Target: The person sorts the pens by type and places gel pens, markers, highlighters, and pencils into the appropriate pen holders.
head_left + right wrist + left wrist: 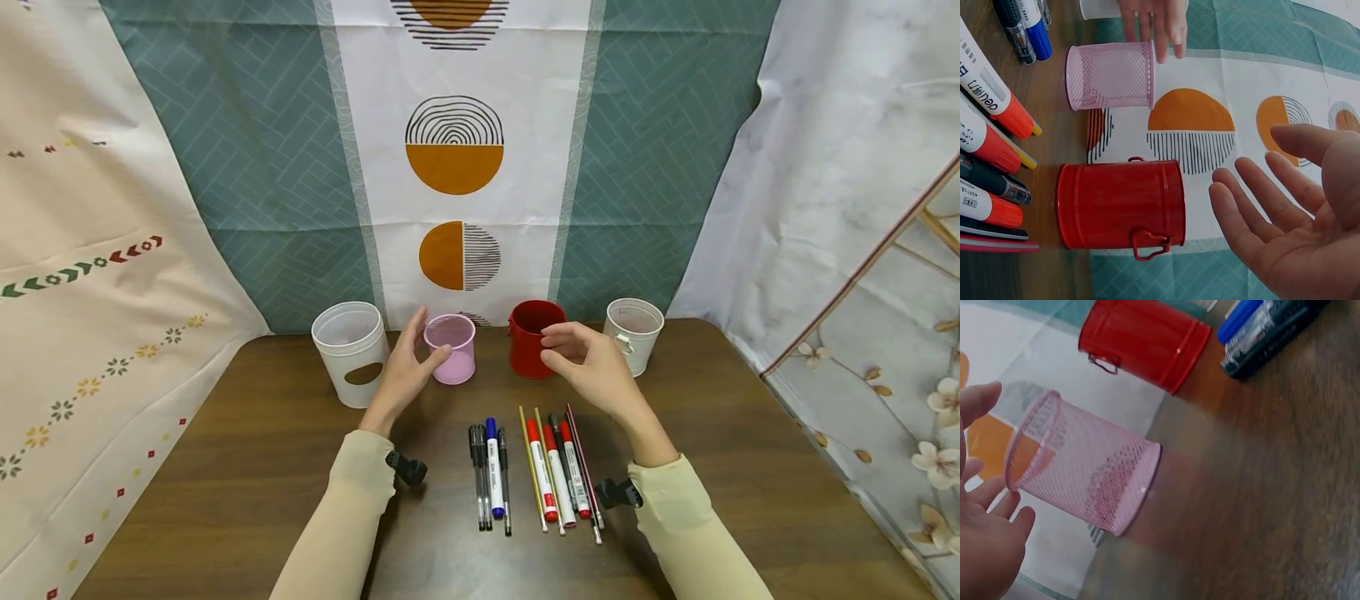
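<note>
My left hand [405, 375] is beside the pink mesh pen cup [452, 350], fingers spread and thumb apart, close to its rim. In the left wrist view, the fingertips overlap the rim of that cup. My right hand [596, 367] hovers by the red metal bucket [528, 342], its fingers loosely bent and holding nothing. In the right wrist view the palm and fingers stand apart from the bucket's open top. Both containers stand upright at the back of the table.
A white bucket with an oval cutout [348, 354] stands at the back left, a smaller white bucket [636, 337] at the back right. Black pens [477, 475] and a blue marker [495, 471] lie centrally; red markers [555, 475] with pencils [534, 467] lie to their right.
</note>
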